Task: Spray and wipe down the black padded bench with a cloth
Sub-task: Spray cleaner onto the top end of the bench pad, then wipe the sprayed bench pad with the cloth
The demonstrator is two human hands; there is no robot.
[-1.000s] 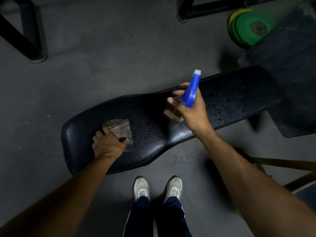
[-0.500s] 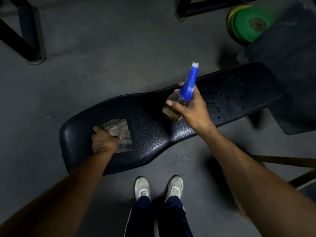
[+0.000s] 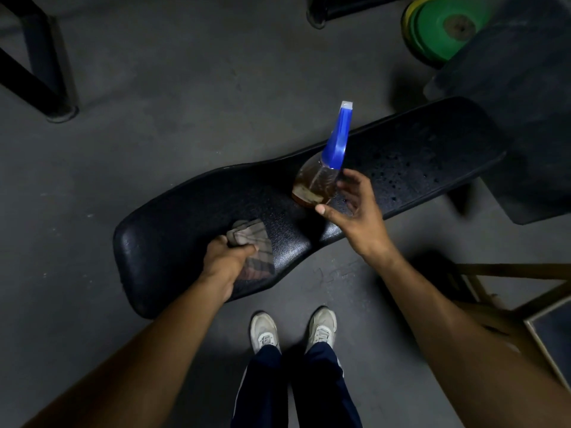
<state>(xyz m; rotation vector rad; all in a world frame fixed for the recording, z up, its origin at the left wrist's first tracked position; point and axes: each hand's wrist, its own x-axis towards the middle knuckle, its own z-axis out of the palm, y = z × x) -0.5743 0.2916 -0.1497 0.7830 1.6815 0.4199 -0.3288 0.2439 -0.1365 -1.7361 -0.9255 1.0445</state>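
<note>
The black padded bench (image 3: 191, 217) runs from lower left to upper right across the floor, with spray droplets on its right half. My left hand (image 3: 225, 257) grips a checked cloth (image 3: 255, 245) and holds it on the pad near the bench's wide left end. A clear spray bottle (image 3: 318, 183) with brownish liquid and a blue trigger head (image 3: 338, 140) stands on the middle of the pad. My right hand (image 3: 352, 205) hovers just right of the bottle, fingers spread, thumb and fingertips at its side but not wrapped round it.
Green and yellow weight plates (image 3: 445, 29) lie at the top right beside a dark pad (image 3: 519, 97). Black frame legs (image 3: 40, 69) stand at the top left, another (image 3: 321, 10) at the top centre. A wooden stool frame (image 3: 509, 288) sits at the right. My feet (image 3: 293, 329) are by the bench.
My right hand set the spray bottle down on the pad and let go, its fingers opening. My left hand slid the cloth rightward along the bench.
</note>
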